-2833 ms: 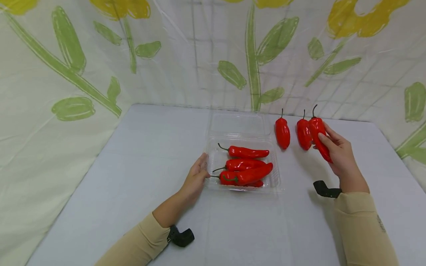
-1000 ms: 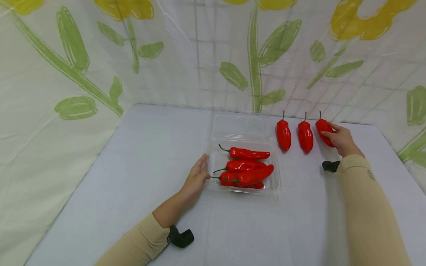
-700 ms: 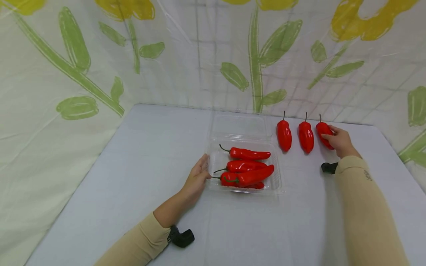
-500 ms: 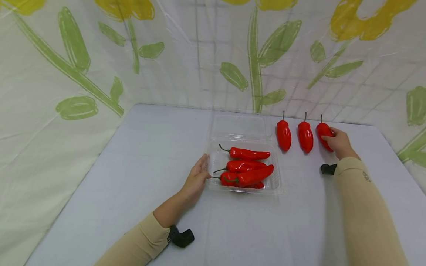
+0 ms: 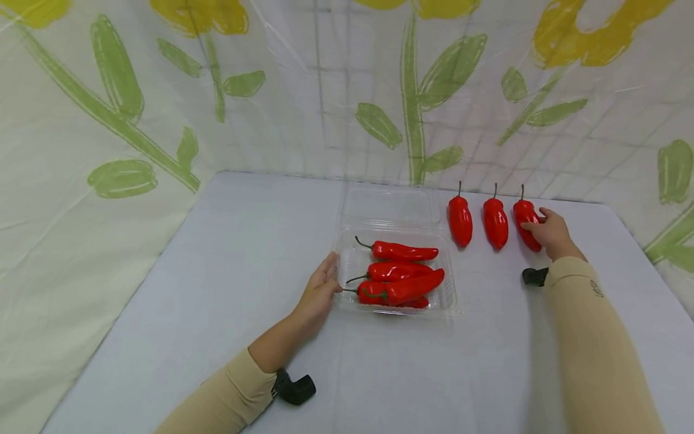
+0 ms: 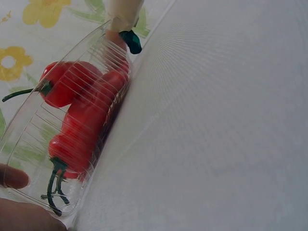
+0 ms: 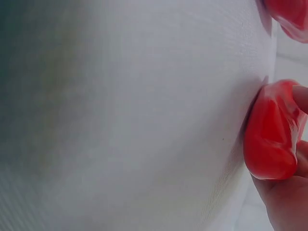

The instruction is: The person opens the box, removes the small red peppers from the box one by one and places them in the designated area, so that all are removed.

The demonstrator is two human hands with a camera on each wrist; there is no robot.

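Note:
A clear plastic clamshell box (image 5: 451, 301) holds several long red peppers (image 5: 405, 251), some stacked across each other. My left hand (image 5: 317, 295) rests along the box's left wall with fairly straight fingers, its thumb (image 6: 30, 216) by the near corner. Three red peppers lie in a row right of the box, stems pointing away: the left one (image 5: 460, 223), the middle one (image 5: 496, 224) and the right one (image 5: 523, 212). My right hand (image 5: 554, 235) is round the right pepper, thumb on its face and fingers on its far side; its underside meets the table in the right wrist view.
The box's clear lid (image 5: 393, 205) lies folded back behind it. A white-covered table (image 5: 244, 259) ends at a flower-printed plastic sheet (image 5: 303, 120) hanging behind. Black wrist cameras (image 5: 295, 389) are strapped at both sleeves.
My right hand has lowered a raised pepper to the table, at the right end of the row. It has shifted slightly there, and the index finger has lifted a little. The left hand stayed put.

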